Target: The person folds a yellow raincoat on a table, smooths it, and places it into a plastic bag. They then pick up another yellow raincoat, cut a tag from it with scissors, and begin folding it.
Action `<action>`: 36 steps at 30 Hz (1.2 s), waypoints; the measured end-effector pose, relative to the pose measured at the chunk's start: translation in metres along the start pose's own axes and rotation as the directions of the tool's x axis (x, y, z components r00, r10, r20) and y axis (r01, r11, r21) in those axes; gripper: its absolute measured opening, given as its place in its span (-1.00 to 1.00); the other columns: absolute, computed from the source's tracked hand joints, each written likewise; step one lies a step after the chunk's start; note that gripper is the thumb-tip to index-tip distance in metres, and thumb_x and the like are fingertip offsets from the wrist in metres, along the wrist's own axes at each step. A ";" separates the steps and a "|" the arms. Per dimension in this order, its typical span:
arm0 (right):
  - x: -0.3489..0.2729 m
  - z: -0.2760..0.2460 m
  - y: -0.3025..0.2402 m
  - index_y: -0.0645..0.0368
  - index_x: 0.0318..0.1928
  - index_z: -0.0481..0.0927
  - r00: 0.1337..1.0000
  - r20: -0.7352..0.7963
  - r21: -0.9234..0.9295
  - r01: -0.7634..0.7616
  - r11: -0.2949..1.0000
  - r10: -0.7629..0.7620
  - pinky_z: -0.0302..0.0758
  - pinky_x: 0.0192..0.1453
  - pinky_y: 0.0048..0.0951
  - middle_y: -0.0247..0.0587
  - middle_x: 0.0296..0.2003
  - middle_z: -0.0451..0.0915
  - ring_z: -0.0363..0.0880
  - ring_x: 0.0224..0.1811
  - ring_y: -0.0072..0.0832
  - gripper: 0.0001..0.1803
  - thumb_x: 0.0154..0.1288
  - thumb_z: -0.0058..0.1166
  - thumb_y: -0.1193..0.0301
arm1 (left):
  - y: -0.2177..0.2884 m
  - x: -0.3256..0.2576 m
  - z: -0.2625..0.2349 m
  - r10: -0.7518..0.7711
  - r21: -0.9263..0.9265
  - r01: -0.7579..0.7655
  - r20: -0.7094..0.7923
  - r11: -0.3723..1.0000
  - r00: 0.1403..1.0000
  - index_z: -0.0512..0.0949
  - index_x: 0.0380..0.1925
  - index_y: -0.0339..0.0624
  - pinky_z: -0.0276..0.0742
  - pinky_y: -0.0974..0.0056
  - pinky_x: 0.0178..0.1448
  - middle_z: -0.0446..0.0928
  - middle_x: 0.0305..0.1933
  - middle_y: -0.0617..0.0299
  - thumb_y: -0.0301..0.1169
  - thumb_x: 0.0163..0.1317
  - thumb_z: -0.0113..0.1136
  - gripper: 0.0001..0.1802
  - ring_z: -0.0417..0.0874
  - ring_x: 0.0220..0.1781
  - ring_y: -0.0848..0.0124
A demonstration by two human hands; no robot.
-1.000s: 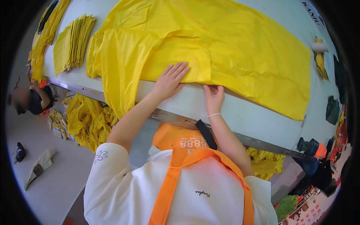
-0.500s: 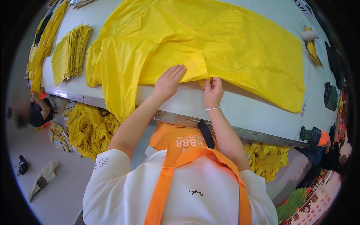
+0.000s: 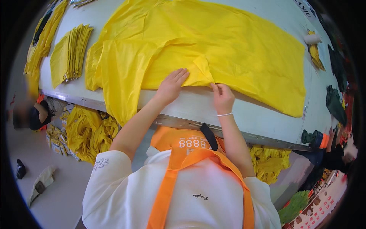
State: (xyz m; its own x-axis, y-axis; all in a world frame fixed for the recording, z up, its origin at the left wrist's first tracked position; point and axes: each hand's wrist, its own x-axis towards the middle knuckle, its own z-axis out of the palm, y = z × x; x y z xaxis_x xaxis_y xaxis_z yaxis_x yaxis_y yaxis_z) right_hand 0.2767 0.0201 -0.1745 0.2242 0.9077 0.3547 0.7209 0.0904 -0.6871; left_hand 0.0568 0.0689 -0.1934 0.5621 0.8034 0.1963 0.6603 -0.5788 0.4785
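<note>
A large yellow raincoat [image 3: 244, 53] of thin, slightly shiny fabric lies spread over the table, one sleeve [image 3: 121, 80] hanging over the front edge. My left hand [image 3: 171, 84] rests palm down on its near edge, fingers stretched out. To the right of it, my right hand [image 3: 223, 95] pinches that same edge between thumb and fingers, at the corner of a small folded flap [image 3: 202, 70]. The flap lies slanted on the cloth between my two hands. Part of the right hand's fingers is hidden behind the thumb side.
A stack of folded yellow pieces [image 3: 71, 55] stands on the pale table [image 3: 259, 124] at left. At right lie a white roll [image 3: 312, 39] and dark green cloth [image 3: 335, 104]. Yellow garments [image 3: 85, 131] are heaped below the table. Other people [image 3: 42, 114] are at both sides.
My right hand has shifted a little right and down, drawing the flap's corner along the edge, and the flap now lies more slanted. My left hand has stayed almost in place.
</note>
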 end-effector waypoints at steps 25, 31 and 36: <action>0.018 0.011 0.012 0.32 -0.46 0.48 0.861 0.265 -0.032 -0.442 0.896 0.434 0.36 -0.46 -0.24 0.03 -0.66 0.47 0.46 -0.60 -0.15 -0.62 0.36 -0.06 0.24 | -0.003 -0.016 0.025 -0.020 0.056 0.021 -0.010 0.998 1.000 0.32 0.18 -0.23 0.16 0.09 0.39 0.29 0.30 0.05 -0.50 0.09 -0.01 -0.44 0.26 0.35 0.16; 0.000 0.032 0.064 0.28 -0.42 0.48 0.796 0.382 -0.307 -0.369 0.877 0.469 0.42 -0.34 -0.11 0.07 -0.57 0.53 0.53 -0.44 0.01 -0.67 0.32 -0.03 0.23 | 0.002 -0.046 -0.024 -0.140 -0.057 0.134 -0.130 0.989 0.982 0.36 0.14 -0.19 0.18 0.06 0.35 0.31 0.27 0.02 -0.29 0.10 0.20 -0.43 0.28 0.31 0.11; 0.022 0.024 0.007 0.11 0.06 0.36 0.885 0.319 -0.453 -0.171 0.875 0.339 0.40 -0.05 -0.11 0.09 -0.12 0.51 0.48 -0.08 -0.01 -0.62 0.27 0.04 0.29 | -0.067 -0.170 -0.098 -0.484 0.160 0.712 -0.630 0.684 0.607 0.34 0.08 -0.29 0.34 0.05 0.16 0.42 0.04 -0.07 -0.36 0.04 0.28 -0.42 0.43 0.08 0.03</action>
State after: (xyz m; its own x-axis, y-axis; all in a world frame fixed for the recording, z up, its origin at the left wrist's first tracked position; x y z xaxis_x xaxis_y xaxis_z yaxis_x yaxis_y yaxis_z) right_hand 0.2713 0.0500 -0.1867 0.2336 0.9648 -0.1208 0.8895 -0.2622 -0.3743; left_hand -0.1322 -0.0156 -0.1750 -0.2922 0.8560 0.4266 0.9314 0.1535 0.3299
